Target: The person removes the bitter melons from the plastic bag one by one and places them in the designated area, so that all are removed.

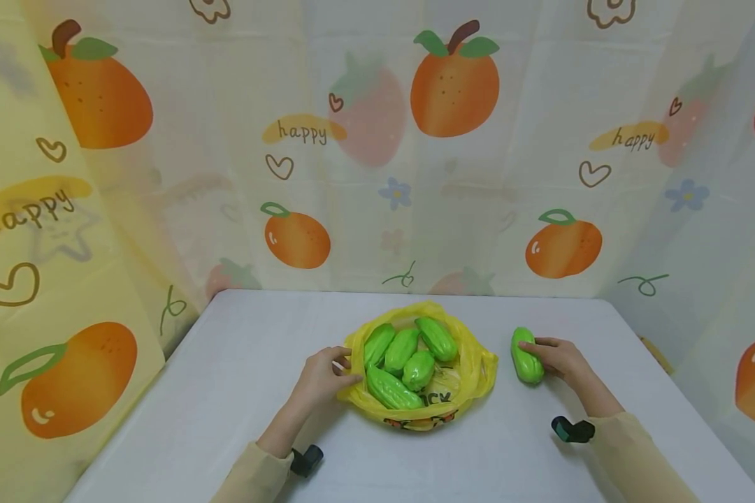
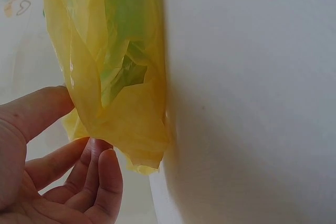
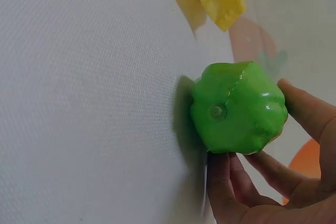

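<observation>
A yellow plastic bag (image 1: 475, 349), its mouth rolled open, sits in the middle of the table and holds several glossy green toy vegetables (image 1: 395, 389). At the bag's left rim, my left hand (image 1: 325, 374) pinches the thin plastic between thumb and fingers. The left wrist view shows the thumb on one side of the yellow film (image 2: 139, 124) and the other fingers below it. To the right of the bag, my right hand (image 1: 556, 356) grips another long, ribbed green toy vegetable (image 1: 523, 353). Its lobed end (image 3: 236, 108) faces the right wrist camera, low by the tabletop, thumb and fingers on opposite sides.
The white table (image 1: 226, 349) reaches back to a curtain (image 1: 352, 230) printed with oranges and hearts. Similar curtains hang at left and right. A small black camera sits on each wrist. Dark printed letters (image 1: 437, 398) show inside the bag.
</observation>
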`<state>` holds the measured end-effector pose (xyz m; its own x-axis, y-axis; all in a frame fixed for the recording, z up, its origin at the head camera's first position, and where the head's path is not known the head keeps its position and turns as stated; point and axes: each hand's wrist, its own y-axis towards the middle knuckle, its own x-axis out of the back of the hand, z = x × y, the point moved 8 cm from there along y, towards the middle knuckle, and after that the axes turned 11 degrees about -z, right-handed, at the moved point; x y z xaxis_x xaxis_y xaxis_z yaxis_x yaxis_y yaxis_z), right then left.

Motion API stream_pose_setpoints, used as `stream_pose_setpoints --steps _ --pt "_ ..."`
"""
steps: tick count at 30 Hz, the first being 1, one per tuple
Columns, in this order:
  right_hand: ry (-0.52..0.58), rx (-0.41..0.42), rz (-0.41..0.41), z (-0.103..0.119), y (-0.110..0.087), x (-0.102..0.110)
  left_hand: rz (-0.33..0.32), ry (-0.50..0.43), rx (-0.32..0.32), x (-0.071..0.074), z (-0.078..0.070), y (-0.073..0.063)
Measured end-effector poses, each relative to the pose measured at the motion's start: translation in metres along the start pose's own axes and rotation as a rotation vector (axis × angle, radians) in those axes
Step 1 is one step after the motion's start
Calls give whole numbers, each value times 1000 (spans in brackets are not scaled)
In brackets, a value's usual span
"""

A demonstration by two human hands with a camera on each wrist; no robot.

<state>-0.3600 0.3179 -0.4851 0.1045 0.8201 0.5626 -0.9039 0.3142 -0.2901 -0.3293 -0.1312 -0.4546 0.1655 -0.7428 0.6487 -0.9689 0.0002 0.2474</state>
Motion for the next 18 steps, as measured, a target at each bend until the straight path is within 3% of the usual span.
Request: stream_pose_setpoints --steps 18 --pt "14 -21 15 0 0 1 -3 19 -3 0 -2 1"
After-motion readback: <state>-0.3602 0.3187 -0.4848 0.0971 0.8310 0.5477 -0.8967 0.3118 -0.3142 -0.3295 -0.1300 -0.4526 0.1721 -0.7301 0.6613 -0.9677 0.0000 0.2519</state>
